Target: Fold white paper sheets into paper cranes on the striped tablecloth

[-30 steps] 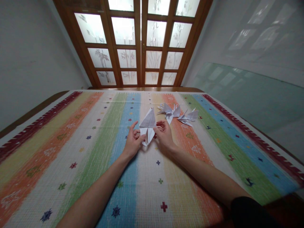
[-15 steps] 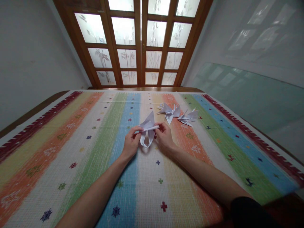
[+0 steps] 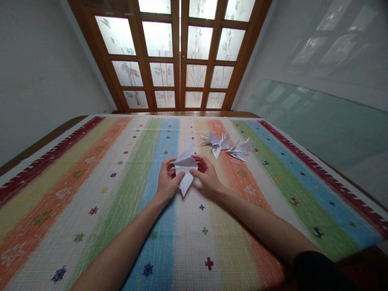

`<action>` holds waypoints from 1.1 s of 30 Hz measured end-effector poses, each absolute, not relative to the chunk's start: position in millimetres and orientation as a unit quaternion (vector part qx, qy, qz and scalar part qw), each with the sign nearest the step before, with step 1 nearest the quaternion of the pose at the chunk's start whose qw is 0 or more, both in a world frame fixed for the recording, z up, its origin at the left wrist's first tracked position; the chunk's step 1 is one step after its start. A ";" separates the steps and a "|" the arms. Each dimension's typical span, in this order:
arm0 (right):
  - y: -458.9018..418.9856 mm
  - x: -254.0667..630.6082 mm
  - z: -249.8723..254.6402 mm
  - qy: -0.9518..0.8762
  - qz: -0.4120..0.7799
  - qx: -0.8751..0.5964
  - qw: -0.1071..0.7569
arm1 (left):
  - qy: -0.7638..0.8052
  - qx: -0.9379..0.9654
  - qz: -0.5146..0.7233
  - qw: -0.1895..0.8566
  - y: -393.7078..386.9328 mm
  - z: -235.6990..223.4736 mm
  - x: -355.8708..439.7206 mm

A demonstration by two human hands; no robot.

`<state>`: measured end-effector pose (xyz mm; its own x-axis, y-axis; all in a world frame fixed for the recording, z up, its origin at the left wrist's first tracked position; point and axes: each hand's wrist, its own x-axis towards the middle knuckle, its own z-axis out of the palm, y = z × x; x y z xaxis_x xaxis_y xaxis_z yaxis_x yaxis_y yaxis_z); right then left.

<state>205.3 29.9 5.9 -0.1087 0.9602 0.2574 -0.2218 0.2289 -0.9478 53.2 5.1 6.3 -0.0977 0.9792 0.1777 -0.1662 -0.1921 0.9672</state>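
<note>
Folded paper [image 3: 186,165]: left hand [image 3: 168,178] pinching its left edge, right hand [image 3: 206,173] pinching its right; paper cranes [image 3: 216,144] beyond, rightward.

folded paper [image 3: 185,162] | white, creased | pointed far and near ends | between left hand [image 3: 168,180] and right hand [image 3: 207,174]

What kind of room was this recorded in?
Probably a room in a home, perhaps a dining room: a large table under a striped, patterned tablecloth, wooden doors with frosted, plant-patterned panes, and plain pale walls.
</note>
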 end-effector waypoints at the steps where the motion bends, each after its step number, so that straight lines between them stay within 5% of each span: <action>1: 30.2 205.8 5.9 -0.536 0.527 -0.340 0.566 | 0.428 0.496 0.597 0.463 4.9 5.8 52.8; 12: 32.8 211.1 7.5 -0.545 0.588 -0.357 0.480 | 0.526 0.530 0.571 0.341 11.2 10.2 44.3; 23: 23.8 201.2 8.3 -0.614 0.552 -0.336 0.454 | 0.518 0.421 0.600 0.440 11.3 1.8 48.8; 29: 28.4 201.2 1.5 -0.534 0.578 -0.385 0.482 | 0.488 0.576 0.610 0.243 4.5 3.5 43.0; 33: 33.7 202.2 -2.2 -0.443 0.621 -0.393 0.514 | 0.436 0.694 0.529 0.221 2.3 5.6 38.3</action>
<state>202.2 33.7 -2.2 -0.1629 0.9861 -0.0335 -0.2896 -0.0802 -0.9538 38.3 2.3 5.6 0.0606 0.8387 0.5412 0.3704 -0.5224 0.7681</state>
